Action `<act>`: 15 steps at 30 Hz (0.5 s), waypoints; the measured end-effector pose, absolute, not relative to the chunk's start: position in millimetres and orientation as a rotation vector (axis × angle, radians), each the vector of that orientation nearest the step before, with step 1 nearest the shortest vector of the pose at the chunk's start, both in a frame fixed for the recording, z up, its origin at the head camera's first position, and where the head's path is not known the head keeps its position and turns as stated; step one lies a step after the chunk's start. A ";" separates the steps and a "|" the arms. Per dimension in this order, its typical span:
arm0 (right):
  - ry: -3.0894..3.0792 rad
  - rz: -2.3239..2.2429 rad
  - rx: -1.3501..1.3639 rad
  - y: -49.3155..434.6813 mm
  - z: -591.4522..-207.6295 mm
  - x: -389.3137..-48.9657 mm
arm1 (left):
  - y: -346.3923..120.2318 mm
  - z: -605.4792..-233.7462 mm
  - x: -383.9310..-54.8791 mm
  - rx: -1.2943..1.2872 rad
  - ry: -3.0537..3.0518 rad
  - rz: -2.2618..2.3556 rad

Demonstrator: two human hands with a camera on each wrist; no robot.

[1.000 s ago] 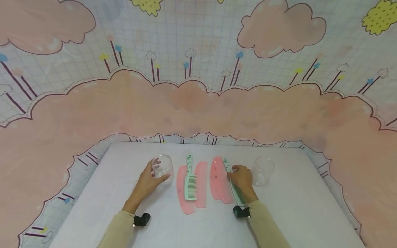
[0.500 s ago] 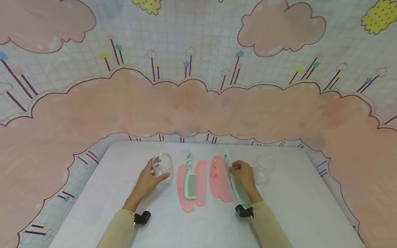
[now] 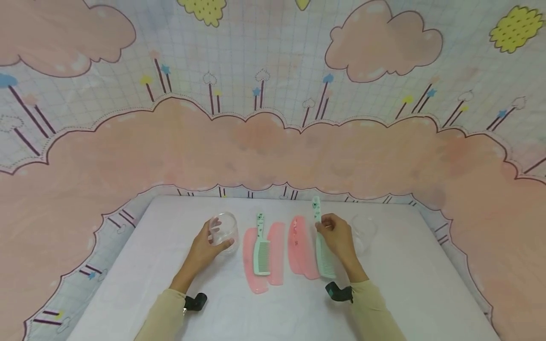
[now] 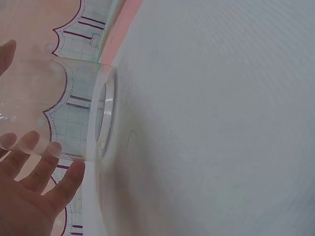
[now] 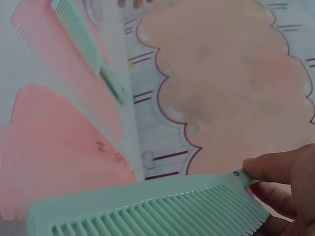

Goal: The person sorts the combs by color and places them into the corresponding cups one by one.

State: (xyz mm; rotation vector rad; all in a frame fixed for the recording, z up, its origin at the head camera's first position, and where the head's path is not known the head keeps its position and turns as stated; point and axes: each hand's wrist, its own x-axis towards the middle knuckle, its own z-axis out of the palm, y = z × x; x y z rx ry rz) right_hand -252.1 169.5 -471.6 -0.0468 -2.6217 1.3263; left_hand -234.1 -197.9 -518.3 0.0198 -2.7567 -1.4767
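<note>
My left hand [image 3: 206, 245] grips a clear round jar [image 3: 227, 232] from its left side, the thumb in front and the fingers around the far side. In the left wrist view the jar [image 4: 78, 108] stands upright on the white table, fingertips against its wall. With thumb and fingers, my right hand [image 3: 338, 237] pinches a green comb [image 3: 323, 258] where its handle meets the toothed part. The right wrist view shows that comb [image 5: 147, 201] close up, teeth toward the bottom of the view. Left of it lie pink combs [image 3: 300, 246], overlapping one another.
A second green comb [image 3: 262, 255] lies across a pair of pink combs [image 3: 277, 255] at the middle of the white table [image 3: 418, 284]. Another clear jar [image 3: 362, 232] stands just right of my right hand. A cloud-patterned cloth [image 3: 273, 147] hangs behind the table's far edge.
My right hand has lifted the green comb off the table and turned it more upright in view, its handle moving farther away. The left hand and its jar stay put.
</note>
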 end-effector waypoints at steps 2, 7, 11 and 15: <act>-2.608 1.345 -0.040 168.2 -466.7 -250.4 | -197.4 -517.7 -233.7 0.026 -2.757 -1.476; -2.539 1.384 -0.016 163.1 -456.6 -245.8 | -197.2 -517.9 -232.7 0.008 -2.738 -1.460; -2.491 1.397 0.019 158.6 -448.6 -242.0 | -197.1 -519.4 -232.4 -0.002 -2.730 -1.452; -2.447 1.435 0.038 152.1 -440.3 -239.3 | -198.5 -519.1 -233.3 0.005 -2.738 -1.458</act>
